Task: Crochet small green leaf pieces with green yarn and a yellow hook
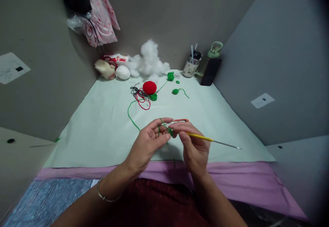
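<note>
My right hand (pixel 194 146) is closed round a crochet hook (pixel 200 136) with a yellow handle, its bare metal end pointing right. My left hand (pixel 150 138) is closed on a small piece of green crochet work (pixel 170 131), with green yarn (pixel 132 120) looped over its fingers. That yarn trails up and left across the table. The two hands meet at the crochet piece, and fingers hide much of it and the hook's working tip. Just beyond the fingertips lies an orange-handled tool (pixel 182 120), partly covered by the hands.
A red ball (pixel 149 87) sits among dark and red yarn. Farther right are a green yarn bundle (pixel 170 76) and a small green crocheted piece (pixel 175 91). White stuffing (pixel 151 59), a pen cup (pixel 191 66), a phone (pixel 211 72) and a bottle (pixel 215 48) stand along the back.
</note>
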### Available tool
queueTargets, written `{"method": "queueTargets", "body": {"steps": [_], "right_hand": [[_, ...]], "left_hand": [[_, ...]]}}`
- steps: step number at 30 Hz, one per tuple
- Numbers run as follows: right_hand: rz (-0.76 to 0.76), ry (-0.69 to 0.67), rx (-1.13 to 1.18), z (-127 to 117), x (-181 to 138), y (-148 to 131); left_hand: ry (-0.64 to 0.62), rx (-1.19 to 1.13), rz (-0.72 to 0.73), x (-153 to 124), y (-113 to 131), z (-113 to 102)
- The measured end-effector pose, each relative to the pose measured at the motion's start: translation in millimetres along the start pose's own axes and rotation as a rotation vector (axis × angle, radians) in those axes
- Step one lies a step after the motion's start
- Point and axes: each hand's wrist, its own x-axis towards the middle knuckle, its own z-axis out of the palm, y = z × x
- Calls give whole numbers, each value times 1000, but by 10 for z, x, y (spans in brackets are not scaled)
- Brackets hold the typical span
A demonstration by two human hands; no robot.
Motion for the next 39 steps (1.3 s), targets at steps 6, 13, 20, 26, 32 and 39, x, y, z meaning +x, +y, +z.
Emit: {"method": "queueTargets", "body": {"steps": [6,13,20,26,32,39], "right_hand": [[-236,-40,-346,-14,-134,63],[-131,66,-164,-78,-65,87],[66,12,84,-21,-19,67],[214,-41,309,-70,-8,68],[-145,-96,-172,-134,-84,30],[-460,-56,-568,-81,-174,114]], "left_hand": [[62,-57,-3,19,-42,25],[36,-404,-213,52,6,-23],[12,-148,-32,23,-29,39],[1,-123,-76,15,17,-14],[105,-26,53,6,-14,-20],[31,-304,-153,21,-48,1]]}}
